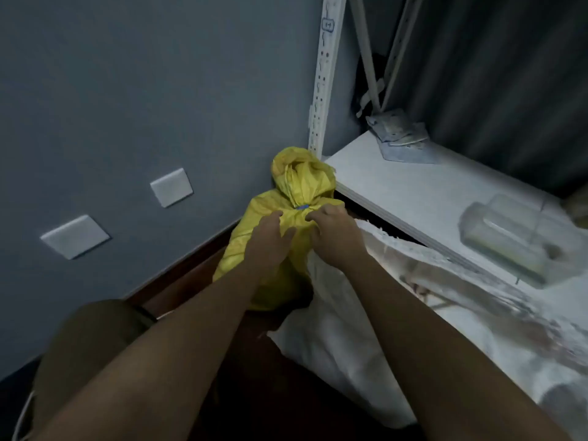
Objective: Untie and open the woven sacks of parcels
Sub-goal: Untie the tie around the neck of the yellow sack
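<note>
Both forearms reach ahead: left hand [270, 230] lies loosely open on the yellow sack [286, 237], right hand [331, 230] pinches fabric just below the blue tie [301, 207]. I judge untying has just begun; next, work that tie loose.

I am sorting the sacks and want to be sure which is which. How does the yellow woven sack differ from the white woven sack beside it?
The yellow woven sack stands upright against the grey wall; the white woven sack lies slumped under the white shelf board. The yellow sack's neck is bunched and tied with a blue tie; no tie shows on the white one. Both hands, left and right, are on the yellow sack only. Both sit on the dark floor.
</note>
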{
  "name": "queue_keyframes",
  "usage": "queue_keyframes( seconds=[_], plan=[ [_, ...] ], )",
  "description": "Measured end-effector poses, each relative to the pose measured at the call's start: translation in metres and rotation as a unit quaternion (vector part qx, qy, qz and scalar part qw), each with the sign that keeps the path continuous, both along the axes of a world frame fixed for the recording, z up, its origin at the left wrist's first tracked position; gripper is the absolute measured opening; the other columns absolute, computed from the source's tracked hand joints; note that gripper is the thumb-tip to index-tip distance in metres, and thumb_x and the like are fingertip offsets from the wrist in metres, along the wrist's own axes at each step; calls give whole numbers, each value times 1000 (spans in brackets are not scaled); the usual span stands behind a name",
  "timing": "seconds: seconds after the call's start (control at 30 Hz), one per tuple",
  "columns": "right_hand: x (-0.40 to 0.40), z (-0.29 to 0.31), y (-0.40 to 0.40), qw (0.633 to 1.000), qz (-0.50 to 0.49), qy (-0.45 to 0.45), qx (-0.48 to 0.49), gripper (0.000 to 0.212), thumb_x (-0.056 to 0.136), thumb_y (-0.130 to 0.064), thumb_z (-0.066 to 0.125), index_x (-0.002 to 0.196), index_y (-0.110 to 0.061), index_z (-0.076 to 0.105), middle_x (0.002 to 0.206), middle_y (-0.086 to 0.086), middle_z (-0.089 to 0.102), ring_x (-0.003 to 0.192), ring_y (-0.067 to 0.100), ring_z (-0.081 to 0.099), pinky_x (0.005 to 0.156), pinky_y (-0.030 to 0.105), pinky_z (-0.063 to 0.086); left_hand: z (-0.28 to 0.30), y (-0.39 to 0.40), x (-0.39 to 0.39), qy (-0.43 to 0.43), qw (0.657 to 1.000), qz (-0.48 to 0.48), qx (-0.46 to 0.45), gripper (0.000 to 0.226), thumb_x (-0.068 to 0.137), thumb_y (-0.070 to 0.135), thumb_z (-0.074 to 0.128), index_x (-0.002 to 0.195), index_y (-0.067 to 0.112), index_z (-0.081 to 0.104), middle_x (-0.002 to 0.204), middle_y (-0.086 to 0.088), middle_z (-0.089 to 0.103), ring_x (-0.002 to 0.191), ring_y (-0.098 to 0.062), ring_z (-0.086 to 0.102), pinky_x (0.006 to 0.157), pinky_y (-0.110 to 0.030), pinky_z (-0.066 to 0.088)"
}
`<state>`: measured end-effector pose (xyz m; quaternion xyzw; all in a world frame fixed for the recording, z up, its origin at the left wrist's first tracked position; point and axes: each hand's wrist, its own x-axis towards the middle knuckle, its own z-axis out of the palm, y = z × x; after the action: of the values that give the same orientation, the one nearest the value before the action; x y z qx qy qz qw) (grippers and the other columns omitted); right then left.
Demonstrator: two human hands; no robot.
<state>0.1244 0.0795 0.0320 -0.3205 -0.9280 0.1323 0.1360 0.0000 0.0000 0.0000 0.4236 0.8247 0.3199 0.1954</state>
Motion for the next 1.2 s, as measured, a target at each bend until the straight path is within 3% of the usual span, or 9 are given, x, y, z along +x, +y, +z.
queue_keyframes(
  seconds=[0.13, 0.23, 0.37, 0.63, 0.73, 0.8, 0.9, 1.03, 1.2],
  plan=[
    [-21, -12, 10, 996, -72, -44, -33, 37, 92, -13, 45, 126, -15, 58, 119, 9, 56, 116, 29, 44, 88, 36, 38, -4, 32, -23, -35, 998, -46, 19, 49, 94, 34, 55, 137, 11, 45, 129, -11, 53, 113, -25, 55, 92, -35, 43],
    [-27, -17, 18, 990, -116, -60, -57, 38, 92, -12, 44, 127, -15, 58, 120, 10, 56, 116, 29, 44, 87, 35, 40, -11, 57, -34, -27, 994, -99, 31, 36, 95, 29, 55, 123, 7, 57, 111, -14, 62, 101, -26, 59, 81, -37, 47],
    [-29, -15, 20, 983, -159, -40, -79, 36, 90, -9, 46, 122, -11, 63, 117, 13, 58, 114, 32, 46, 89, 36, 43, -17, 79, -47, 2, 994, -110, 29, 24, 95, 22, 53, 105, 2, 60, 103, -15, 61, 95, -28, 58, 77, -39, 45],
    [-45, -4, 11, 971, -207, -69, -96, 33, 90, -10, 46, 116, -11, 65, 114, 12, 59, 116, 31, 45, 89, 34, 42, -11, 85, -78, -15, 986, -113, -121, 31, 92, 31, 54, 95, 2, 63, 102, -15, 64, 99, -33, 61, 80, -38, 47],
    [-53, 0, 1, 969, -207, -91, -96, 35, 89, -10, 45, 118, -12, 64, 114, 14, 59, 115, 32, 46, 90, 36, 43, -3, 76, -80, -22, 986, -127, -105, 32, 93, 27, 52, 63, 13, 52, 72, -6, 55, 87, -33, 61, 69, -34, 45],
    [-56, 1, -3, 967, -213, -98, -95, 36, 89, -10, 46, 121, -13, 63, 116, 14, 59, 115, 33, 48, 90, 37, 44, 2, 72, -80, -24, 983, -158, -90, 42, 92, 24, 51, 53, 18, 35, 58, 0, 38, 68, -33, 56, 57, -27, 32],
    [-62, 0, -8, 962, -232, -72, -124, 41, 90, -11, 47, 130, -14, 56, 123, 16, 58, 116, 34, 52, 89, 37, 46, 11, 62, -80, -33, 980, -187, -65, 44, 91, 21, 51, 53, 19, 29, 55, 1, 33, 54, -21, 38, 49, -25, 18],
    [-69, -14, -15, 960, -209, -51, -181, 48, 94, -12, 46, 142, -14, 44, 132, 14, 57, 121, 30, 53, 92, 34, 44, 9, 50, -76, -77, 978, -191, -35, 42, 90, 21, 53, 54, 20, 32, 57, -2, 34, 56, -20, 37, 51, -28, 22],
    [-70, -40, -14, 958, -191, 50, -206, 33, 92, -11, 49, 123, -16, 61, 111, 8, 68, 101, 25, 62, 81, 38, 50, 5, 36, -68, -104, 980, -166, -21, 31, 88, 22, 53, 61, 6, 51, 66, -16, 46, 62, -20, 42, 54, -30, 26]
  ],
)
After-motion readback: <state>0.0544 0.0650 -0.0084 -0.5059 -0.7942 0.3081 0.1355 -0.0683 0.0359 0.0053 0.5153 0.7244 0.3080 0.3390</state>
